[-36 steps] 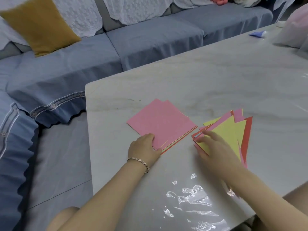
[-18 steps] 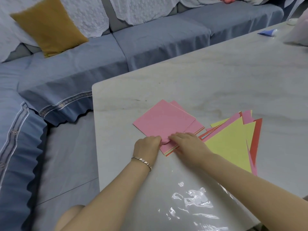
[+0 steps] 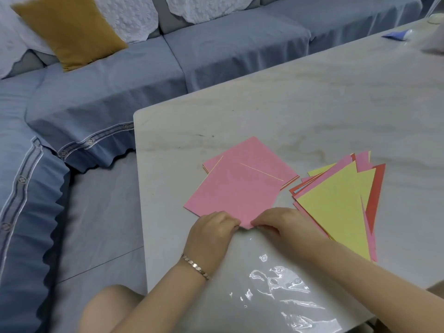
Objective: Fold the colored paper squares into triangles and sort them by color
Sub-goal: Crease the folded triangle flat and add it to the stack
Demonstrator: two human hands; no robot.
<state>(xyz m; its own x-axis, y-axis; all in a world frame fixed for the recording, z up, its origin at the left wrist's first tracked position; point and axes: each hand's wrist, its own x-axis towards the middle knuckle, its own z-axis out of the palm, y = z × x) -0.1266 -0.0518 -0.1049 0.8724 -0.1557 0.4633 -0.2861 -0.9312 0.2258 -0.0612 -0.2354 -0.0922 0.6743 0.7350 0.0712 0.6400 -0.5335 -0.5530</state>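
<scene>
Pinching the near corner of the top pink sheet [image 3: 235,191], both hands meet at one spot. The left hand [image 3: 211,234] comes in from the left and the right hand [image 3: 283,224] from the right, fingers curled down tight on the paper edge, knuckles up. The thumbs are hidden, so I can't tell if they sit under the corner.

The sheet lies flat on the table [image 3: 288,116], skewed, with its far half overlapping the stack of squares [image 3: 254,152] just behind it. The stack has a pink sheet on top, with thin yellow and red edges peeking out at the side. Just beside it on the right is the pile of triangles [image 3: 336,207], already folded, with yellow, pink and red fanned together and not sorted by color yet.

Handling, as a judgement:
- **Paper:** It looks like thin craft paper, very light and floppy, with no stiffness once lifted.
- **Surface:** The glossy tabletop probably lets the sheet slide, so one hand should pin it while the other folds.
- **Hold point:** The corner is the right place to hold. Carrying the near corner to the far opposite one gives the diagonal.
- **Creases:** They are permanent, so the corners need lining up before pressing.
- **Risks:** A second sheet could get dragged off the stack, and a corner could crumple if squeezed hard.

Other things around:
- bracelet [image 3: 194,265] on the left wrist
- crinkled clear film [image 3: 283,284] on the near table edge
- blue sofa [image 3: 216,44] behind, with a mustard cushion [image 3: 69,30]
</scene>
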